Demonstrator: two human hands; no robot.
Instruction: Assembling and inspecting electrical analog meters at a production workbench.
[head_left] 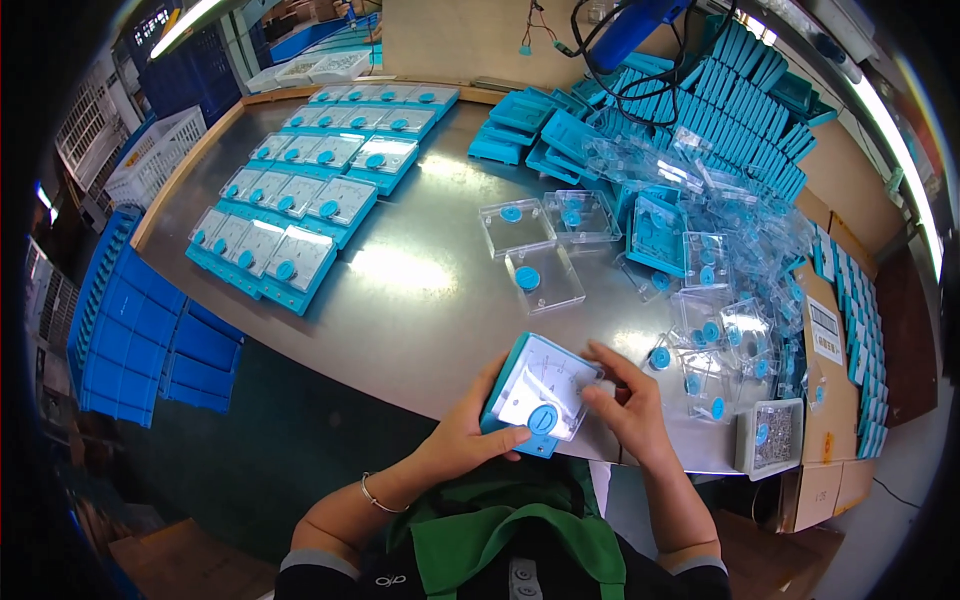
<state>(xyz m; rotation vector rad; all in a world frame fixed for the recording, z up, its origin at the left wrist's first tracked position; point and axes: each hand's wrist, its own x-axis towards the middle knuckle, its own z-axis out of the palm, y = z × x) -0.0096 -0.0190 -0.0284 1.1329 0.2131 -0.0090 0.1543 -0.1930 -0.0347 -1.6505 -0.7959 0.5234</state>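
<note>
My left hand (468, 432) is closed around a panel meter (545, 378), held tilted above the table's front edge. The meter has a teal base, a white dial with a printed scale, and a clear cover with a round blue piece low on it. My left thumb lies on its lower edge by that piece. At the meter's right side is my right hand (638, 412), index finger and thumb spread apart near the cover's edge; whether they touch it I cannot tell. Clear covers (545, 278) with blue round pieces lie on the table beyond.
Rows of similar meters (325, 195) stand at the table's left. Teal bases (700, 95) are stacked at the back right, beside heaped clear covers (745, 215). A white tray of small metal parts (780, 440) sits right of me, by a cardboard box (825, 400). Blue crates (150, 340) stand left.
</note>
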